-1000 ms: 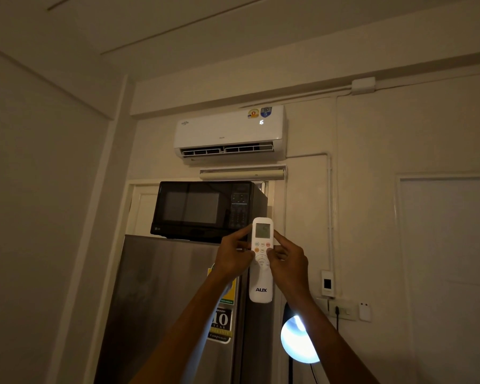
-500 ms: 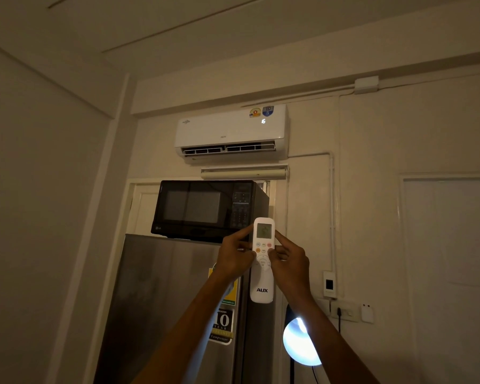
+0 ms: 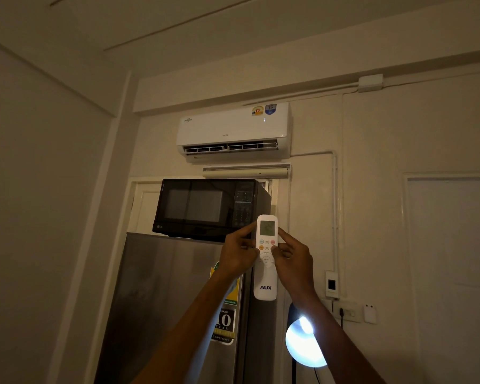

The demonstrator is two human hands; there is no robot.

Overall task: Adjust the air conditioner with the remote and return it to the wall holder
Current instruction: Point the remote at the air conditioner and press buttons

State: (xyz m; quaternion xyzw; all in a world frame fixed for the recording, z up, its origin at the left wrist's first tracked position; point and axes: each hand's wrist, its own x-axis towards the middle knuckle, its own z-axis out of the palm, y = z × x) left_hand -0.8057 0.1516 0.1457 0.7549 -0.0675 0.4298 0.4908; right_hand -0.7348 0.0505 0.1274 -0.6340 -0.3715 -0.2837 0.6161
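A white AUX remote (image 3: 265,281) with a small screen and coloured buttons is held upright in front of me, pointing up. My left hand (image 3: 237,254) grips its left edge and my right hand (image 3: 293,257) grips its right edge, thumbs near the buttons. High on the wall hangs the white air conditioner (image 3: 233,131) with its louvre open. A small white wall box with a dark window (image 3: 331,284) is mounted to the right of the remote; I cannot tell whether it is the holder.
A black microwave (image 3: 211,207) sits on a steel fridge (image 3: 172,300) directly behind the hands. A bright round lamp (image 3: 302,347) glows below my right forearm. A wall socket strip (image 3: 347,311) and a pale door (image 3: 452,259) are on the right.
The lit figure on the air conditioner's front has gone out. Both hands and the remote have stayed almost in place, with the right thumb shifting slightly on the buttons.
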